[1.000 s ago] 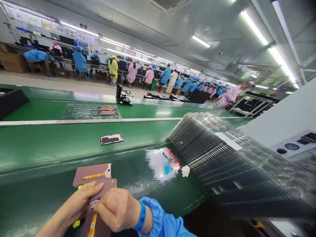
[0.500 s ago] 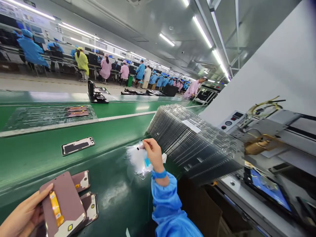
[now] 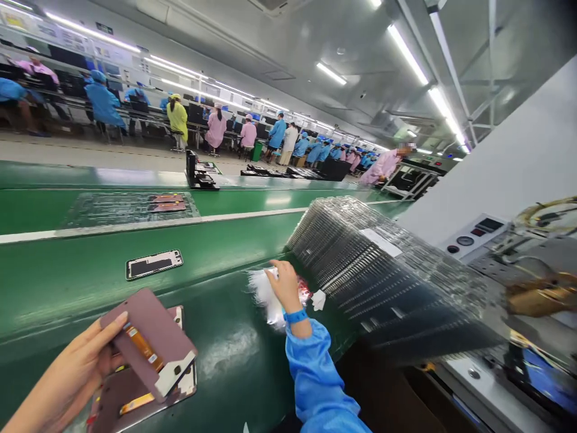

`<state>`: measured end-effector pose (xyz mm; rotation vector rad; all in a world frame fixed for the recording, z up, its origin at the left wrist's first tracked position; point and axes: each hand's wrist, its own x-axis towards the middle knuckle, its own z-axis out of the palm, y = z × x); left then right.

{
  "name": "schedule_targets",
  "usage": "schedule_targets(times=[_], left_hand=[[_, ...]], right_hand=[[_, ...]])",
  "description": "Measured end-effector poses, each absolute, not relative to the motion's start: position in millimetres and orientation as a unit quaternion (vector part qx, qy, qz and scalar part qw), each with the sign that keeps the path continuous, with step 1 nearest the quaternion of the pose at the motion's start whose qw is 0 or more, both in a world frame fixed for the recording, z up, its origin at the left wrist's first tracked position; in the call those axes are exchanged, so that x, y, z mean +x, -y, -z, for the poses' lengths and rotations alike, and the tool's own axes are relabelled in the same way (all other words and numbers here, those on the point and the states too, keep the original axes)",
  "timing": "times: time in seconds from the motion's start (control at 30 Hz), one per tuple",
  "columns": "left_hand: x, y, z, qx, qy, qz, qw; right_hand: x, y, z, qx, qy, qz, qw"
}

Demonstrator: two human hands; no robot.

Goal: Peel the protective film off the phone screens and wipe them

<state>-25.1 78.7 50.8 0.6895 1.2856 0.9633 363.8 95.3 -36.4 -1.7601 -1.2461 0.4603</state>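
Note:
My left hand (image 3: pixel 90 349) grips a brown-backed phone display panel (image 3: pixel 151 328) by its edge, thumb on top, and holds it tilted. The panel bears an orange flex cable (image 3: pixel 143 347) and a white corner with a dark spot. Other similar panels (image 3: pixel 124 391) lie under and beside it on the dark green mat. My right hand (image 3: pixel 286 285), in a blue sleeve with a blue wristband, hovers over a pile of white film strips (image 3: pixel 264 294). Its thumb and fingers are apart, with nothing visible between them. Red shiny film (image 3: pixel 304 290) shows behind the hand.
A tall stack of clear plastic trays (image 3: pixel 360 258) stands to the right, beside a machine with a gauge (image 3: pixel 465 241). A phone frame (image 3: pixel 154 264) lies on the green belt. Farther back, a clear tray (image 3: pixel 103 210) holds brown panels. People in coloured gowns work behind.
My right hand has opened from a pinch, and the small black piece at its fingertips is gone from view. The left hand's panel has lifted and turned. The view has swung left.

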Motion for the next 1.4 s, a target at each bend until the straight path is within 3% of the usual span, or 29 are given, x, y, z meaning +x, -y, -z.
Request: schedule_targets(times=[0.13,0.23,0.33,0.57,0.7,0.83,1.03,1.2,1.4], left_hand=[[11,-73,-50,0.322,-0.471,-0.425,0.703],[33,-70,-37,0.423,-0.404,-0.371,0.722],[35,-94,-20,0.6,-0.419,-0.298,0.613],[-53,-237,8,0.685,-0.577,-0.312,0.316],[-111,-260,24,0.681,-0.628,-0.271,0.262],[-135,-244,34,0.694,-0.611,-0.273,0.265],[-139,-212,15,0.596,-0.627,-0.425,0.266],[-120,-155,-9,0.492,-0.567,-0.539,0.382],[-80,-55,-13,0.429,-0.455,-0.533,0.57]], right_hand=[[276,-74,43,-0.527,0.604,-0.416,0.429],[222,-60,53,-0.267,0.47,-0.74,0.401],[199,-57,57,-0.165,0.345,-0.839,0.388],[212,-67,62,-0.134,0.211,-0.838,0.485],[214,-64,68,-0.141,0.175,-0.842,0.49],[214,-60,71,-0.168,0.146,-0.843,0.489],[212,-59,69,-0.194,0.125,-0.827,0.512],[216,-50,56,-0.23,0.178,-0.788,0.543],[223,-34,35,-0.297,0.368,-0.661,0.582]])
